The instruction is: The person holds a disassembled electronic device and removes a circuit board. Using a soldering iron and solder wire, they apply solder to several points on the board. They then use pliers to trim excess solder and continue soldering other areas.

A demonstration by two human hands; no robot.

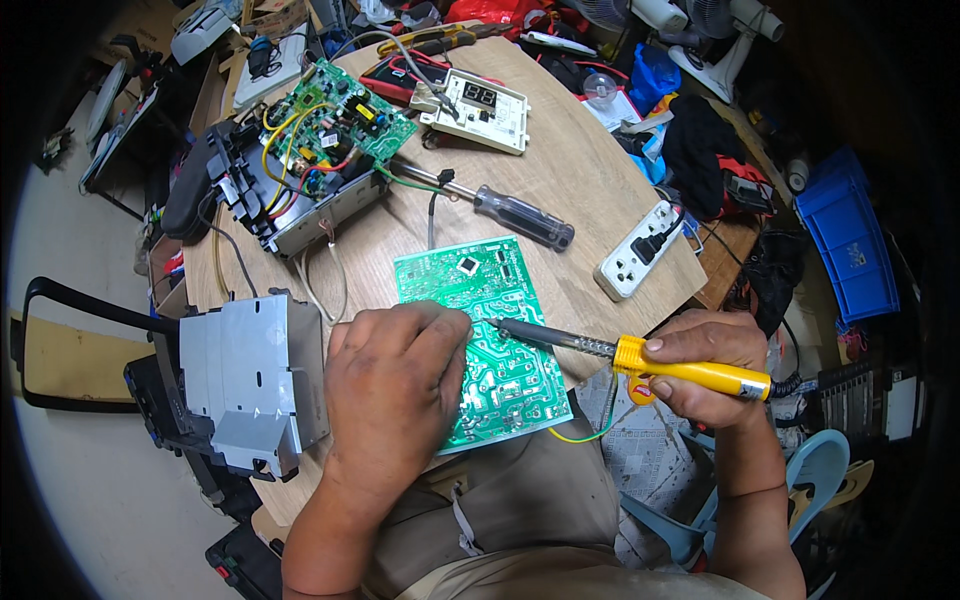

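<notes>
Right hand [718, 340] grasps the soldering iron [629, 355]; left hand [392, 378] lies over the circuit board [515, 385] at the near edge of the table [575, 150], its grip unclear; best steady the board, skin clear of the tip [510, 327]

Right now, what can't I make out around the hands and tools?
All in the head view:
Anything inside the left hand's grip: hidden by the back of that hand.
The green rectangular circuit board's underside: turned away from the camera; part of its left side: covered by the left hand.
Whether the yellow-handled soldering iron's tip touches the board: too small.
The dark translucent-handled screwdriver's far end: apparently behind the silver-and-black electronics housing.
</notes>
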